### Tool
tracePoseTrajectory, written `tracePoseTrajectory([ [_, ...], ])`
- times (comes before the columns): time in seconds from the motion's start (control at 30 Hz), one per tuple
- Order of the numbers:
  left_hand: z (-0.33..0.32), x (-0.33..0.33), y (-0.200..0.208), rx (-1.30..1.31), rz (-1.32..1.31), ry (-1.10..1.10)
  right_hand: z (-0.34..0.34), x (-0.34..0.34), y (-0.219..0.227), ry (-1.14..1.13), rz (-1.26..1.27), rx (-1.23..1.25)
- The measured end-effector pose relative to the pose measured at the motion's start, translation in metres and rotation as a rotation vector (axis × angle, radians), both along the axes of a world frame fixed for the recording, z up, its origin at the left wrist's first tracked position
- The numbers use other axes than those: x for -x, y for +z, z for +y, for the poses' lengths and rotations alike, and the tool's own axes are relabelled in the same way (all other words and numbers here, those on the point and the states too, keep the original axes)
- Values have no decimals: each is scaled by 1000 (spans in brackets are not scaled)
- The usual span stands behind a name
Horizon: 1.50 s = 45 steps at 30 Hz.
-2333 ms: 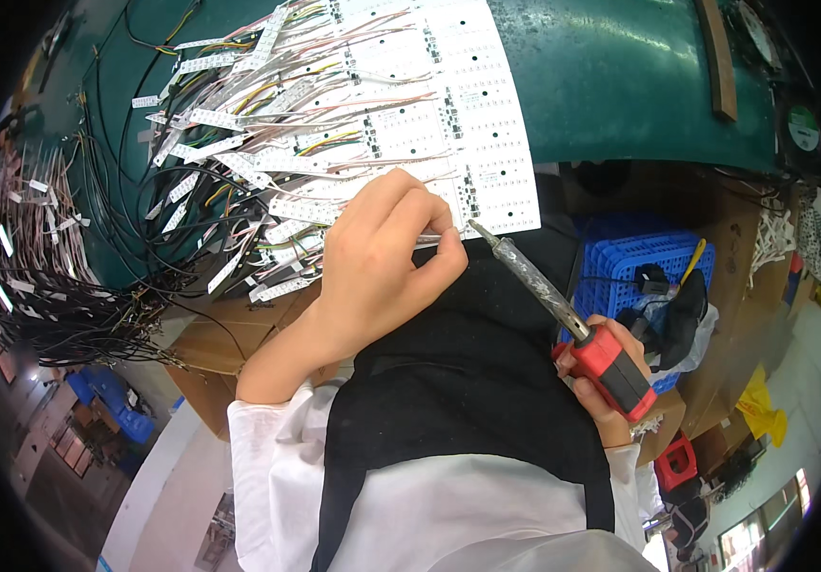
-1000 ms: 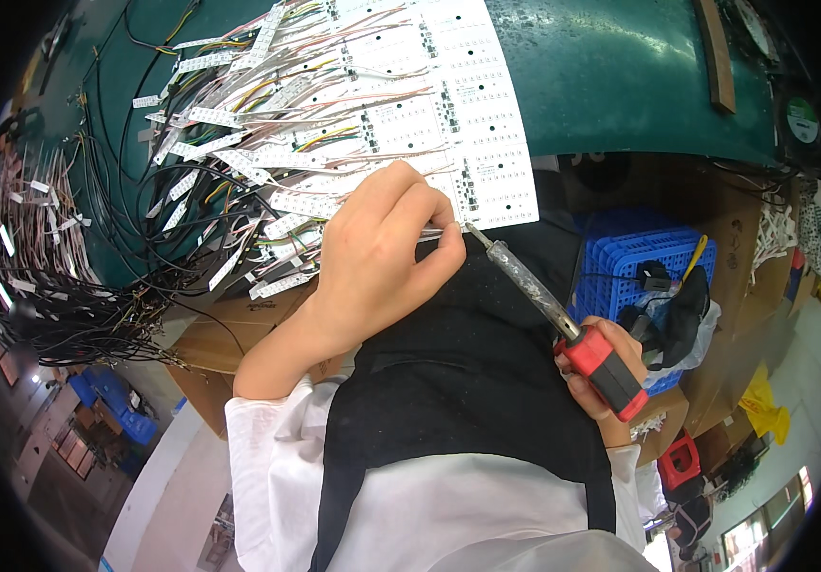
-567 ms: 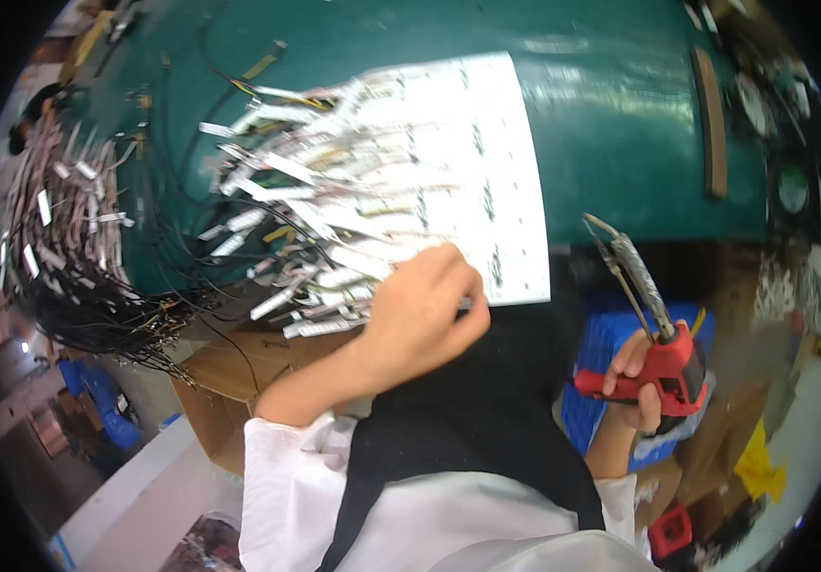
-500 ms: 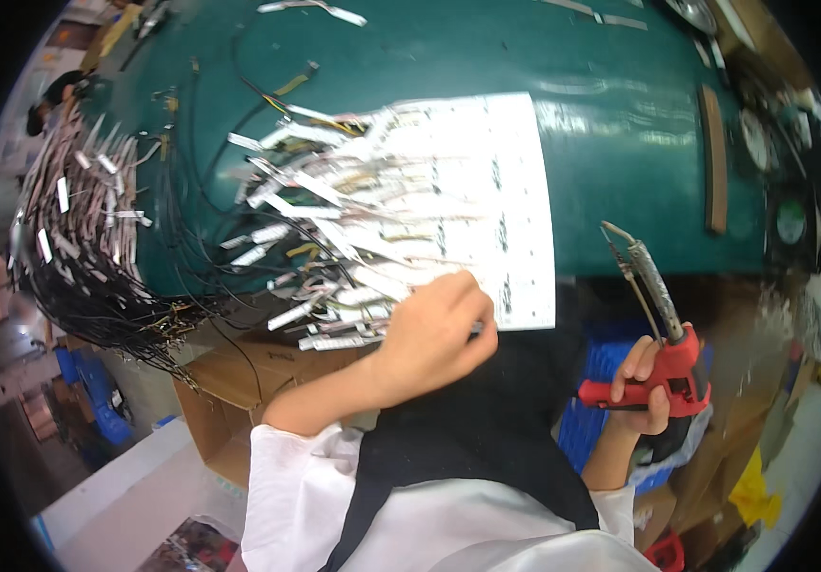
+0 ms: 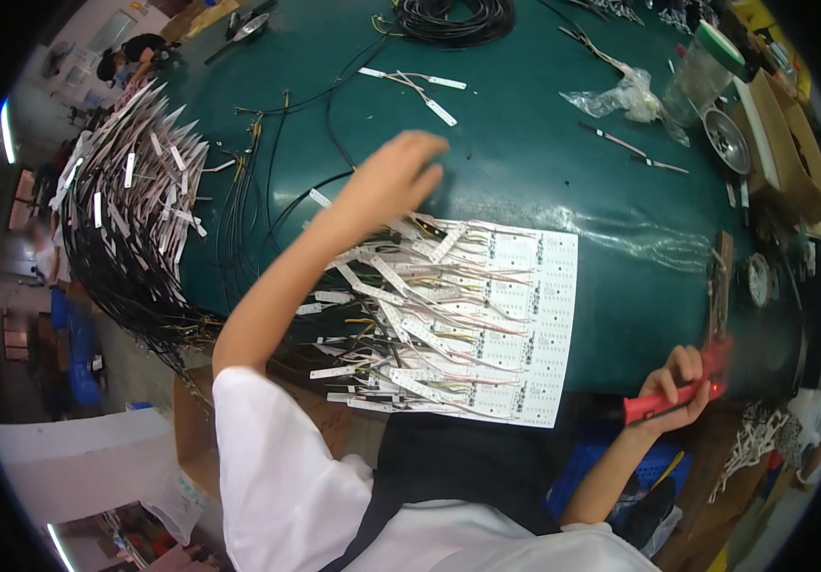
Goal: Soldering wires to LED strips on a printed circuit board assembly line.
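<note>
My left hand (image 5: 393, 183) reaches over the far left corner of a white circuit board panel (image 5: 548, 324). Its thumb and fingers are apart, and I see nothing between them. Many thin wires with narrow white strips (image 5: 386, 315) on their ends lie across the panel's left half. A black cable (image 5: 305, 194) passes beside my left wrist. At the right, my right hand (image 5: 674, 389) is wrapped round the red handle of a soldering gun (image 5: 663, 402). A small red light glows on the handle. The gun's tip end points away from me, along a brown wooden strip (image 5: 725, 250).
A thick pile of wires with white strips (image 5: 139, 191) hangs at the left table edge. On the green tabletop (image 5: 525, 124) lie a black cable coil (image 5: 456, 17), loose strips (image 5: 429, 95) and a plastic bag (image 5: 628, 100). A clear jar (image 5: 701, 76) and cardboard box (image 5: 784, 143) stand far right.
My left hand has gone from the panel's near edge to its far left corner, its fingers parting. The soldering gun has moved right to the wooden strip. The view has shifted, showing more far tabletop.
</note>
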State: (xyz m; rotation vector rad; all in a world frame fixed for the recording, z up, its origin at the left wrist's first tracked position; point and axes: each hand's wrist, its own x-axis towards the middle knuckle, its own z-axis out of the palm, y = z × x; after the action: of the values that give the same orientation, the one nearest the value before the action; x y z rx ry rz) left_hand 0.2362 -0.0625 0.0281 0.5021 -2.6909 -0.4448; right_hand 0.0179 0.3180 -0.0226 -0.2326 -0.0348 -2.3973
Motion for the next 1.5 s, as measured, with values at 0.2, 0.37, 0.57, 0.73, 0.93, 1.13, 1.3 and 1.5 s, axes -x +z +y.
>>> tracePoseTrajectory([
  [0.2,-145,57,-67,299,103,479,6,-2,-15,-80,119,-174],
  [0.37,-116,102,-91,223,60,366,6,-2,-14,-109,95,-199],
  [0.57,-99,105,-88,268,215,142,-5,-3,1,-84,44,-140],
  [0.73,-91,104,-78,111,277,180,-6,-6,4,-87,29,-161],
  [0.93,-91,103,-80,98,266,166,-5,-6,-3,-98,63,-144],
  [1.13,-90,103,-71,78,251,128,-3,-5,-3,-82,86,-126],
  [1.3,-87,105,-71,57,280,110,-1,-5,-2,-75,83,-133],
  [1.5,-95,98,-72,63,268,116,-4,-6,-4,-63,66,-127],
])
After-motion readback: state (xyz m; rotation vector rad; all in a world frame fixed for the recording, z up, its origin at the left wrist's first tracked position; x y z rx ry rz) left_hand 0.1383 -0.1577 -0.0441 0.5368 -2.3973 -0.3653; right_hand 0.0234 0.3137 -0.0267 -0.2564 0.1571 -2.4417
